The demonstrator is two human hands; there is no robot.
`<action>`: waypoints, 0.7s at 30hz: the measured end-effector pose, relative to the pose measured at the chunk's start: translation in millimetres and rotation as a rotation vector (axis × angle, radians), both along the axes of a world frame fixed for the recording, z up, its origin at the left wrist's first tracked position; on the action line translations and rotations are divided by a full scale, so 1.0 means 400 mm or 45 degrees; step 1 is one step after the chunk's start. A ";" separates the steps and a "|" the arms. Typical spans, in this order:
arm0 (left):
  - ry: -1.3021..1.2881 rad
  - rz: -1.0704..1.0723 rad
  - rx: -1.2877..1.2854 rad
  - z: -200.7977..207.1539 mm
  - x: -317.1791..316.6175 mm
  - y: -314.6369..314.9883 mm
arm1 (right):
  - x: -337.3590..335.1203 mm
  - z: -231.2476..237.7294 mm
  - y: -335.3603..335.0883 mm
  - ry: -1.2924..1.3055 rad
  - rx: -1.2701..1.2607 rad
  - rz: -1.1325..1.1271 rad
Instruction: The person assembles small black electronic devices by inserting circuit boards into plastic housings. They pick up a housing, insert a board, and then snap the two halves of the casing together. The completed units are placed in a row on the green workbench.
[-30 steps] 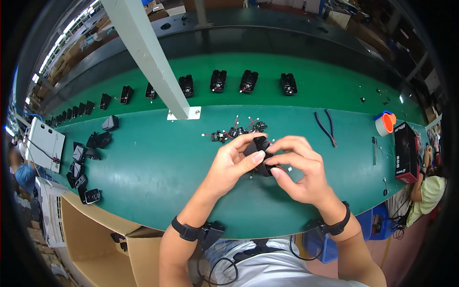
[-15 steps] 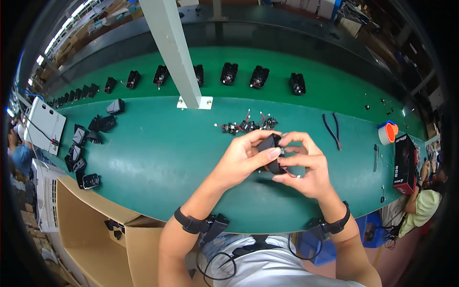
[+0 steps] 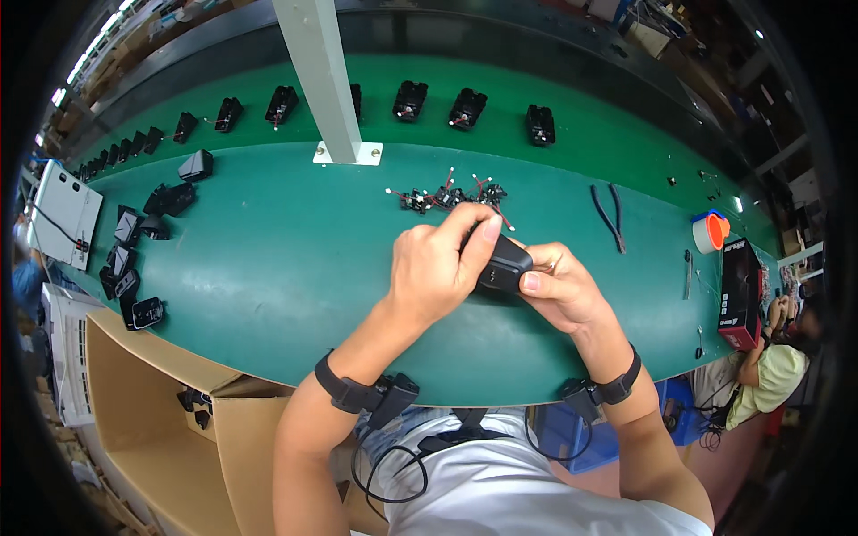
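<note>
A black plastic housing [image 3: 506, 264] is held above the green table between both my hands. My left hand [image 3: 440, 262] is closed round its upper left side, the thumb lying along the top. My right hand [image 3: 565, 288] grips the right end, with its thumb on the near corner and the fingers partly hidden behind it. The smooth outer face points up, so the inside of the housing is hidden. Just beyond my left hand lies a heap of small black parts with red wires [image 3: 438, 198].
A grey post [image 3: 323, 85] rises from the table's far side. Beyond it, black housings [image 3: 466, 109] stand in a row on a green strip. More black casings [image 3: 147, 313] lie at left. At right are pliers [image 3: 611, 219], an orange-and-white roll [image 3: 711, 232] and a black box [image 3: 740, 295]. An open carton [image 3: 161, 429] stands lower left.
The housing has been turned over, so its smooth outer face now shows instead of its open side. My left hand has moved up over it. The whole view has shifted slightly.
</note>
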State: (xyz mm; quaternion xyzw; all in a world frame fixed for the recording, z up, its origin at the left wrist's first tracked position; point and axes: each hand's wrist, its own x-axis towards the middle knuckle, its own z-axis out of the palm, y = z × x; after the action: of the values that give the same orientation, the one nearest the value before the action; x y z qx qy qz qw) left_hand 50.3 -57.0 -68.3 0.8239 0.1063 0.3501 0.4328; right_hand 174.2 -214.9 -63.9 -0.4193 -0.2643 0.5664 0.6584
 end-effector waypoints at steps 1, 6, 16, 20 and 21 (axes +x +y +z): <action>0.023 0.001 -0.027 0.007 0.000 -0.001 | 0.009 -0.014 -0.003 0.026 0.021 0.023; 0.082 -0.067 -0.102 0.016 0.001 0.001 | 0.014 -0.024 -0.002 0.120 0.067 0.023; -0.146 0.325 0.048 0.006 -0.026 0.108 | 0.005 0.018 -0.011 -0.388 0.152 -0.423; -0.369 0.857 0.085 -0.044 -0.069 0.328 | 0.144 0.069 0.062 -1.585 -0.010 -0.629; -0.336 0.887 -0.082 -0.052 -0.061 0.361 | 0.196 0.063 0.067 -1.720 -0.097 -0.658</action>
State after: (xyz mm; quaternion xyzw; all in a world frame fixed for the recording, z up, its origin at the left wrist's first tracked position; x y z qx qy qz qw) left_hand 26.0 87.3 -89.3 0.6721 0.3345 0.5762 0.3233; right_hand 252.8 -188.0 -38.6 -0.7496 -0.4859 0.0186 0.4490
